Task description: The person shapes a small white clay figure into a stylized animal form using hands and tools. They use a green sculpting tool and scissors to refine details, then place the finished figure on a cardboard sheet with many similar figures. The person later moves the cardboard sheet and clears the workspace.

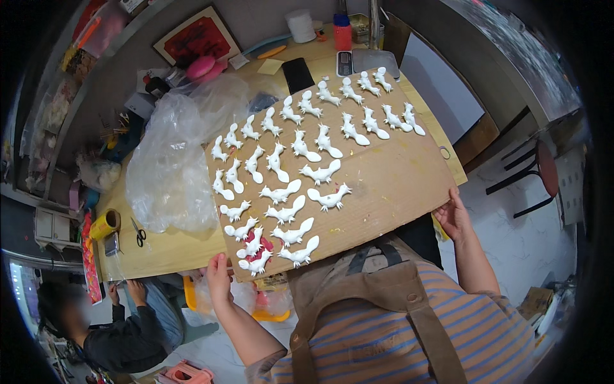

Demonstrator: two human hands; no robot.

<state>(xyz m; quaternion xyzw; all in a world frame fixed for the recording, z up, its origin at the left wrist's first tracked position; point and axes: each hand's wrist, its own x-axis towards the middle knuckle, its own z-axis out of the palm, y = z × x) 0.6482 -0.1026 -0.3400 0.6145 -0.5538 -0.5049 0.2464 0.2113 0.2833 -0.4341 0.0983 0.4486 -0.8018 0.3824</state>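
A large cardboard sheet (393, 177) lies tilted across the wooden table, its near edge reaching past the tabletop towards my body. Several small white squirrel-like figures (324, 171) lie on it in rows, mostly over its far and left parts. My left hand (219, 278) grips the sheet's near left corner, thumb on top. At the near right corner, my right hand (452, 216) holds the edge, with the fingers partly beneath the board. A red smear (265, 244) marks the cardboard under the figures near my left hand.
Clear plastic bags (168, 163), black-handled scissors (139, 235) and a yellow tape roll (105, 224) lie left on the table (158, 259). A digital scale (374, 61) and a black phone-like slab (297, 75) are behind the sheet. Another person (124, 336) sits at lower left; a stool (546, 170) stands right.
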